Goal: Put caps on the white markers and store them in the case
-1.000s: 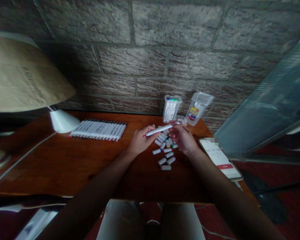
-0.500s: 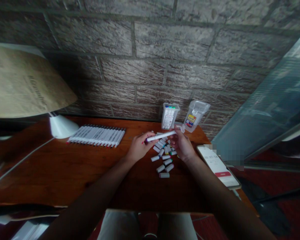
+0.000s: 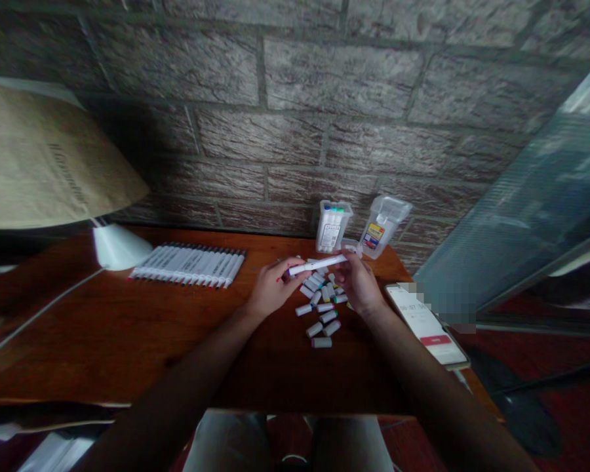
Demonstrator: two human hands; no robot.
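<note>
Between my two hands a white marker (image 3: 319, 264) is held nearly level, its purple-tipped end to the left. My left hand (image 3: 272, 286) pinches that left end, and my right hand (image 3: 358, 283) grips the other end. Below the marker and between my wrists lies a loose pile of white marker caps (image 3: 326, 307) with coloured ends. Part of the pile is hidden by my right hand. Off to the left, several white markers (image 3: 189, 265) lie side by side in a neat slanting row.
At the back stand a clear plastic case (image 3: 333, 226) with several markers in it and a second clear case (image 3: 379, 226). A phone (image 3: 427, 328) with a timer lies at the right edge. A lamp (image 3: 120, 247) and its cord occupy the left. A brick wall (image 3: 295, 141) rises behind the table.
Both hands keep their hold on the marker, almost unmoved. The view has shifted very slightly; the row of markers and the caps lie as before.
</note>
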